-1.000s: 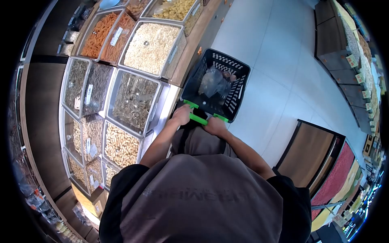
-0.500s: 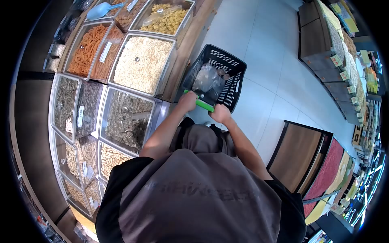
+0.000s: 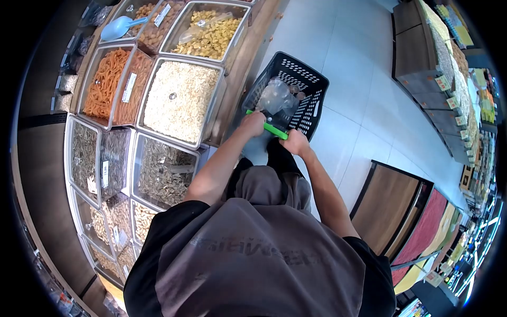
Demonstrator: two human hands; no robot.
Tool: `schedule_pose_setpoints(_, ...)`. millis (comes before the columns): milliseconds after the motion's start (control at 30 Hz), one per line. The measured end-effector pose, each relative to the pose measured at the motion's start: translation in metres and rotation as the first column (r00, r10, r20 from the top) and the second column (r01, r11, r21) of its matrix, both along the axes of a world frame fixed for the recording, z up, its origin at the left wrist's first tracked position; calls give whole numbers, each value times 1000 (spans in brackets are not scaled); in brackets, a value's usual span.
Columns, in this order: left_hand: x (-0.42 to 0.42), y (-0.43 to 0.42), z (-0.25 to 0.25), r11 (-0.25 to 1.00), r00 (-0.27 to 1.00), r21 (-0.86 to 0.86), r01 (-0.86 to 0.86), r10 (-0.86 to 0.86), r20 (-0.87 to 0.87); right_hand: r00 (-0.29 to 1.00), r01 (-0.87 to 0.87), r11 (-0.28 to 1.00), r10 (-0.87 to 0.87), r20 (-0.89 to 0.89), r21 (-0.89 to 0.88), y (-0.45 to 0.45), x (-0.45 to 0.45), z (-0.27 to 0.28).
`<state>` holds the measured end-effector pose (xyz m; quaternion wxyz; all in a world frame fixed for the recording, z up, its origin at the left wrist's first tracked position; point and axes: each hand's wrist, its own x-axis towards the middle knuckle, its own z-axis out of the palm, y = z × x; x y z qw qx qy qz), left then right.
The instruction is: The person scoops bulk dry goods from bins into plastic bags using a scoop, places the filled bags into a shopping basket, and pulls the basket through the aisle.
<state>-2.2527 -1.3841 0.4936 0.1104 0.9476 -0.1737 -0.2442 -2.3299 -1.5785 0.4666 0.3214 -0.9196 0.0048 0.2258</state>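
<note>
A black perforated basket [image 3: 311, 103] stands in front of my legs, beside the wooden edge of the food display. Inside it lie clear plastic bags [image 3: 277, 96] with contents that are hard to make out. Its green handle [image 3: 275, 131] reaches across the near side. My left hand [image 3: 253, 123] is closed around the handle's left end. At the right end, my right hand [image 3: 296, 141] has its fingers wrapped round the same handle.
Clear bins to the left hold white flakes [image 3: 182, 98], orange sticks [image 3: 107, 82], yellow pieces [image 3: 211, 34], dark seeds [image 3: 163, 171] and peanuts [image 3: 143, 219]. A blue scoop [image 3: 120, 27] rests on a bin. Wooden display units [image 3: 388, 203] stand at right on the pale tiled floor [image 3: 346, 68].
The bins have shifted down in view and more of the blue scoop shows. Both hands still grip the handle, which has moved up in view and closer over the basket.
</note>
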Motion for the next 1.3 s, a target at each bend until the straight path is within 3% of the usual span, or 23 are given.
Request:
schedule_pose_setpoints(267, 54, -35, -3, 996, 996, 1, -93, 93, 13, 995, -47, 993, 38, 87, 104, -34, 64, -17)
schedule_pose_setpoints(333, 53, -48, -8, 926, 904, -185, -329, 365, 222, 989, -145, 956, 142, 31, 254, -53, 89, -25)
schedule_pose_setpoints(367, 49, -53, -15, 875, 837, -358, -326, 443, 321, 982, -185, 942, 166, 91, 279, -57, 96, -14)
schedule_pose_setpoints(400, 46, -60, -23, 870, 828, -355, -343, 458, 322, 989, -146, 948, 132, 69, 284, -59, 107, -26)
schedule_pose_setpoints(467, 33, -76, -21, 629, 676, -471, -618, 731, 89, 990, -139, 956, 134, 37, 260, -61, 122, -19)
schedule_pose_setpoints(500, 29, -74, -20, 659, 725, -379, -650, 687, -48, 993, -120, 960, 116, 33, 252, -59, 127, -15)
schedule_pose_setpoints(533, 25, -70, -40, 740, 784, -297, -604, 618, -54, 989, -135, 948, 111, 98, 289, -57, 135, -34)
schedule_pose_setpoints(567, 17, -65, -38, 737, 803, -319, -596, 558, -211, 991, -113, 952, 90, 95, 283, -56, 141, -31)
schedule_pose_setpoints(600, 15, -61, -71, 806, 856, -301, -509, 511, -78, 994, -90, 957, 68, 89, 277, -51, 146, -26)
schedule_pose_setpoints(633, 18, -59, -59, 843, 887, -279, -461, 438, -143, 997, -57, 965, 42, 61, 255, -47, 153, -19)
schedule_pose_setpoints(733, 35, -57, -41, 769, 845, -354, -532, 454, -284, 998, -11, 936, -13, 66, 353, -35, 172, -12)
schedule_pose_setpoints(800, 45, -60, -35, 736, 834, -393, -552, 482, -270, 994, 18, 933, -54, 90, 359, -21, 182, -21)
schedule_pose_setpoints(900, 64, -63, -20, 705, 886, -537, -464, 385, -259, 989, 86, 921, -124, 76, 380, -4, 198, -7)
schedule_pose_setpoints(1000, 80, -66, -11, 755, 883, -459, -468, 379, -277, 983, 143, 905, -176, 47, 402, 2, 204, 3)
schedule_pose_setpoints(1100, 96, -60, -15, 725, 888, -516, -457, 341, -308, 945, 326, 832, -302, -126, 450, 14, 210, 16)
schedule_pose_setpoints(1133, 103, -57, -12, 725, 893, -524, -447, 327, -309, 946, 324, 827, -297, -131, 460, 16, 219, -11)
schedule_pose_setpoints(1233, 119, -39, 4, 732, 903, -534, -423, 292, -316, 938, 339, 839, -334, -90, 425, 30, 232, 5)
schedule_pose_setpoints(1300, 133, -30, 1, 766, 909, -496, -410, 296, -294, 914, 402, 737, -362, -185, 544, 42, 247, 7)
